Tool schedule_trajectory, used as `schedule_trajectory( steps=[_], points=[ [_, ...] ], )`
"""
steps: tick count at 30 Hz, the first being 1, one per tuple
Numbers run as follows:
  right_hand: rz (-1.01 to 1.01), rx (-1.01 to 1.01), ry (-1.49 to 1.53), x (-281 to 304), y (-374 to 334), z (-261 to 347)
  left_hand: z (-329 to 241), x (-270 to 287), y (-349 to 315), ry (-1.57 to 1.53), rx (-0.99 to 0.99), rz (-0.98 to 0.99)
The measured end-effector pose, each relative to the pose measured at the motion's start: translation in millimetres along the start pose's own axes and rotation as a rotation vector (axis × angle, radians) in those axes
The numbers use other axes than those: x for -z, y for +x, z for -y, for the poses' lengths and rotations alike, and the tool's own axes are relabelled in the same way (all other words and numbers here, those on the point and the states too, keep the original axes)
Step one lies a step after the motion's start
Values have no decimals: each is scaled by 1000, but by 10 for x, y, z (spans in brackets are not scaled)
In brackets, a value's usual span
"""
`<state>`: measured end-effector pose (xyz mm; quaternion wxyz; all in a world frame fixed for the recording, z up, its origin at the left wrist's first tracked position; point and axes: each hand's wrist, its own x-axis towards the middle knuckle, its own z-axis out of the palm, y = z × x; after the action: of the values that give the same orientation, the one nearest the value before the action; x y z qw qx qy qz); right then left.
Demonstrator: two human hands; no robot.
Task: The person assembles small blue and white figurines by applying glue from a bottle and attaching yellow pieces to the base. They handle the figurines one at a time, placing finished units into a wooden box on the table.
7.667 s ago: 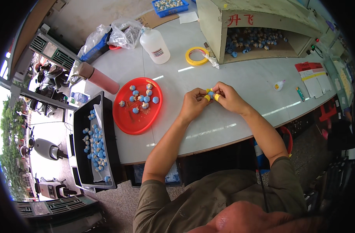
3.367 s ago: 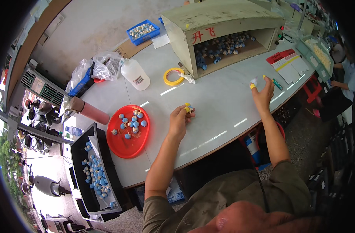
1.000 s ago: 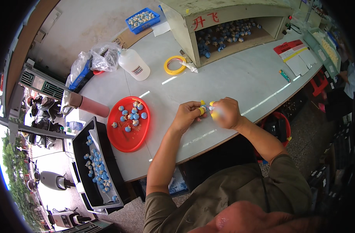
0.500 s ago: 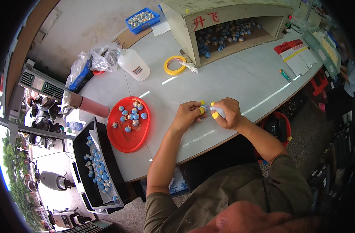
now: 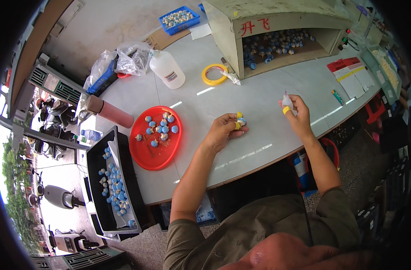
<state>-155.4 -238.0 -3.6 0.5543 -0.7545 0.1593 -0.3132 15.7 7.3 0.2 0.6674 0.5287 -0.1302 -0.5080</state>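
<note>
My left hand [image 5: 221, 133] pinches a small blue and white figure piece [image 5: 242, 121] between thumb and fingers, above the grey table. Yellow tape wraps some of its fingertips. To the right and apart from it, my right hand [image 5: 299, 118] holds a small whitish squeeze bottle [image 5: 286, 101] with its thin tip pointing up. Yellow tape is around the right thumb as well. Left of my left hand lies a round red tray [image 5: 159, 158] with several small blue and pale pieces on it.
A black bin [image 5: 132, 181] with more blue pieces stands at the left, beside a pink bottle [image 5: 118, 117]. Farther back are a large whitish bottle [image 5: 168, 72], yellow tape [image 5: 207, 81], a blue basket [image 5: 183, 29] and an open-fronted box [image 5: 241, 49] holding pieces. Papers [image 5: 349, 74] lie right.
My right hand has moved right, away from the figure piece, and the squeeze bottle has turned tip up. My left hand keeps its grip on the piece. The view has shifted slightly.
</note>
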Motion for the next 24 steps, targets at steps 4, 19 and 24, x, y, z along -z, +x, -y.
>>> schedule_trajectory(
  steps=[4, 19, 24],
  points=[
    [-210, -123, -138, 535, 355, -271, -27, 17, 7, -86, 13, 14],
    [-690, 345, -772, 723, 333, -380, -33, -11, 3, -139, -27, -26],
    [-252, 476, -517, 157, 455, -123, 21, 62, 45, -140, -17, -12]
  ],
)
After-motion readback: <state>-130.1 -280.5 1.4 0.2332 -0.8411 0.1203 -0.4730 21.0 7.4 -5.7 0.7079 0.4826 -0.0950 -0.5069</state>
